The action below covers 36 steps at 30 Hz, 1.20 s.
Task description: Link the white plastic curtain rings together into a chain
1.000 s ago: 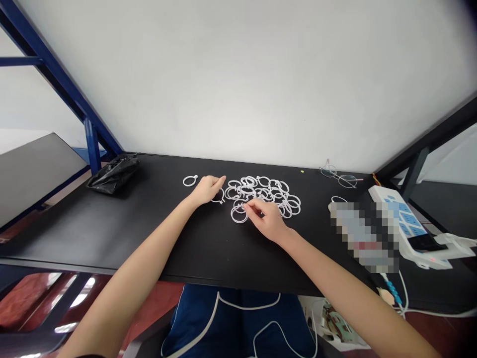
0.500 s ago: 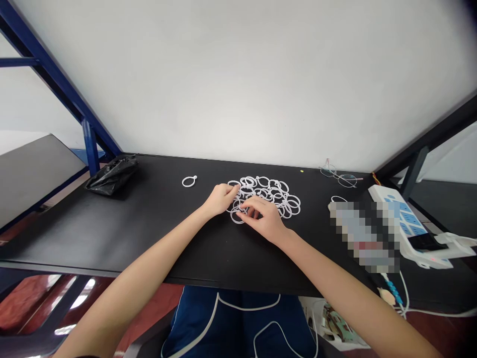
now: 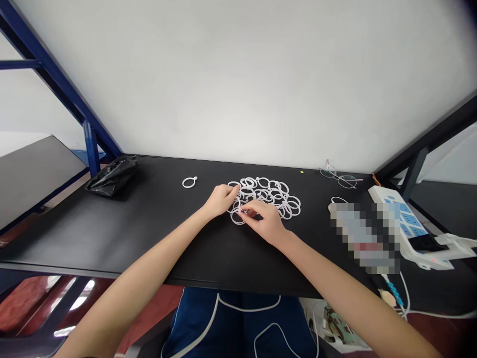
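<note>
now the left hand (image 3: pixel 220 201) has come rightward — to the white rings (image 3: pixel 263 193)

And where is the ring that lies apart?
In the head view, that ring lies on the table, left of the ring pile, between the bag and the left hand.

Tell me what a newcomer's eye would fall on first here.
Most likely the heap of white rings on the black table, with the left hand at its left edge and the right hand at its near side. Then, perhaps, the single ring lying apart, left of the left hand, and the white power strip at the table's right end.
</note>
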Motion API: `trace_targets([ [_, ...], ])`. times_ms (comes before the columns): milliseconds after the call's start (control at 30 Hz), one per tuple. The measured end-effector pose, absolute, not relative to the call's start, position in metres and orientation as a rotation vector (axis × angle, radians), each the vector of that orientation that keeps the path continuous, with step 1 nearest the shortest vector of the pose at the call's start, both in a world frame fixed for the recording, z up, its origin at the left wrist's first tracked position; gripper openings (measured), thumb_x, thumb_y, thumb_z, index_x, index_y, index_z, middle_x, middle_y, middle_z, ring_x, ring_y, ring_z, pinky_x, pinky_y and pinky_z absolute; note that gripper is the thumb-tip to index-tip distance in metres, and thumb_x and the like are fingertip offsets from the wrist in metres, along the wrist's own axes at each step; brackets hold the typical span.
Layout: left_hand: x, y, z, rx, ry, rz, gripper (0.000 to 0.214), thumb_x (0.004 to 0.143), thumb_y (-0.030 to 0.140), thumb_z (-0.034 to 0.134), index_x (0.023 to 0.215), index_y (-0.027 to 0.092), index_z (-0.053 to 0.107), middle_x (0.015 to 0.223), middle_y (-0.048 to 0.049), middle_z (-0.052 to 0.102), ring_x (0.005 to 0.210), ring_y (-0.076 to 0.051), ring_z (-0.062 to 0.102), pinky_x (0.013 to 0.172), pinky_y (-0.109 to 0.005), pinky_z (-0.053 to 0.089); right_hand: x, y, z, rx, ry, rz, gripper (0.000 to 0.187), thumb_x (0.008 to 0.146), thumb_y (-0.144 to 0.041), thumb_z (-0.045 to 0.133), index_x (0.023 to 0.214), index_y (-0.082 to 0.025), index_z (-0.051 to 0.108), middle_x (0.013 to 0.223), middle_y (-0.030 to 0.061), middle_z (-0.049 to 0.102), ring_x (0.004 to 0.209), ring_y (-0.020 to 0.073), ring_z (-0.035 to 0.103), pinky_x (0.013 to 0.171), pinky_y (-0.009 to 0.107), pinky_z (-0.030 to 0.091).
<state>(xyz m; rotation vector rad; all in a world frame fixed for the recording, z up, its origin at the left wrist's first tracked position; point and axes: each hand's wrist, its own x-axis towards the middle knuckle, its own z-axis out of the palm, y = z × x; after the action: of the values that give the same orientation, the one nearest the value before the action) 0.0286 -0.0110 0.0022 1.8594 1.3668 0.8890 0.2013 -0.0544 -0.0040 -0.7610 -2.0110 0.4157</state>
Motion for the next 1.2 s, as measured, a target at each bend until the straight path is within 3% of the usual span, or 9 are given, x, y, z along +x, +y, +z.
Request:
trace_targets([
  [100, 0.021, -0.01, 0.009, 2.068, 1.487, 0.863, 0.054, 0.098, 0.047, 0.03, 0.052, 0.017, 0.039, 0.05, 0.0002, 0.045, 0.05, -0.011, 0.043, 0.052, -0.024, 0.032, 0.201, -0.056, -0.001, -0.763, -1.979, 0.382, 0.007, 0.089, -0.021, 0.059, 0.088, -0.022, 0.066, 0.076, 0.0024, 0.069, 0.059, 0.0134, 0.062, 0.058, 0.028, 0.055],
  [200, 0.0, -0.004, 0.015, 2.359, 1.885, 0.928, 0.043, 0.1, 0.041, 0.03, 0.078, 0.018, 0.058, 0.082, -0.0078, 0.063, 0.081, -0.02, 0.057, 0.065, -0.027, 0.04, 0.202, -0.057, 0.003, -0.764, -1.915, 0.339, 0.006, 0.088, -0.019, 0.06, 0.087, -0.021, 0.066, 0.07, 0.0014, 0.066, 0.055, 0.0125, 0.06, 0.056, 0.027, 0.054],
  [333, -0.034, 0.009, 0.009, 2.343, 2.284, 0.565, 0.029, 0.094, 0.035, 0.044, 0.11, 0.018, 0.061, 0.121, -0.0164, 0.057, 0.108, -0.032, 0.052, 0.081, -0.038, 0.045, 0.203, -0.058, 0.004, -0.778, -1.885, 0.329, 0.005, 0.088, -0.02, 0.06, 0.086, -0.022, 0.065, 0.068, 0.0006, 0.065, 0.053, 0.0124, 0.059, 0.055, 0.027, 0.054],
  [467, -0.047, 0.014, 0.004, 2.229, 2.32, 0.376, 0.026, 0.091, 0.029, 0.047, 0.108, 0.018, 0.063, 0.116, -0.0165, 0.059, 0.108, -0.034, 0.053, 0.082, -0.041, 0.047, 0.203, -0.057, 0.002, -0.791, -1.876, 0.343, 0.005, 0.088, -0.021, 0.06, 0.086, -0.022, 0.064, 0.067, 0.0001, 0.065, 0.053, 0.0122, 0.059, 0.055, 0.027, 0.054],
  [633, -0.044, 0.013, 0.011, 2.195, 2.248, 0.405, 0.024, 0.089, 0.019, 0.044, 0.105, 0.019, 0.062, 0.108, -0.0127, 0.064, 0.099, -0.029, 0.061, 0.074, -0.034, 0.047, 0.203, -0.056, 0.002, -0.78, -1.872, 0.368, 0.004, 0.088, -0.02, 0.061, 0.086, -0.021, 0.065, 0.067, 0.0004, 0.064, 0.053, 0.0121, 0.058, 0.055, 0.027, 0.054],
  [767, -0.043, 0.012, 0.015, 2.188, 2.195, 0.433, 0.019, 0.088, 0.022, 0.048, 0.101, 0.02, 0.062, 0.095, -0.0072, 0.07, 0.087, -0.025, 0.065, 0.065, -0.03, 0.045, 0.204, -0.057, 0.002, -0.793, -1.87, 0.381, 0.006, 0.088, -0.022, 0.06, 0.085, -0.022, 0.065, 0.068, 0.0003, 0.064, 0.053, 0.0121, 0.058, 0.056, 0.027, 0.054],
  [900, -0.042, 0.013, 0.014, 2.215, 2.153, 0.444, 0.015, 0.087, 0.024, 0.051, 0.096, 0.02, 0.062, 0.084, -0.0055, 0.071, 0.084, -0.024, 0.065, 0.068, -0.029, 0.044, 0.203, -0.056, 0.002, -0.787, -1.867, 0.401, 0.007, 0.089, -0.023, 0.06, 0.086, -0.022, 0.066, 0.069, 0.0011, 0.065, 0.054, 0.0123, 0.058, 0.055, 0.027, 0.055],
  [1100, -0.02, 0.003, 0.017, 2.384, 1.686, 1.119, 0.035, 0.1, 0.033, 0.03, 0.104, 0.017, 0.061, 0.099, -0.0098, 0.069, 0.095, -0.022, 0.062, 0.086, -0.031, 0.044, 0.202, -0.057, 0.002, -0.802, -1.841, 0.446, 0.007, 0.089, -0.024, 0.061, 0.085, -0.022, 0.066, 0.07, 0.0016, 0.065, 0.055, 0.0127, 0.059, 0.055, 0.028, 0.053],
  [1200, -0.003, -0.01, 0.018, 2.445, 1.342, 1.228, 0.039, 0.099, 0.038, 0.03, 0.113, 0.016, 0.058, 0.099, -0.0097, 0.067, 0.095, -0.021, 0.06, 0.09, -0.034, 0.042, 0.201, -0.06, 0.004, -0.805, -1.802, 0.551, 0.006, 0.089, -0.024, 0.061, 0.085, -0.021, 0.065, 0.072, 0.0017, 0.065, 0.055, 0.0126, 0.059, 0.054, 0.028, 0.053],
])
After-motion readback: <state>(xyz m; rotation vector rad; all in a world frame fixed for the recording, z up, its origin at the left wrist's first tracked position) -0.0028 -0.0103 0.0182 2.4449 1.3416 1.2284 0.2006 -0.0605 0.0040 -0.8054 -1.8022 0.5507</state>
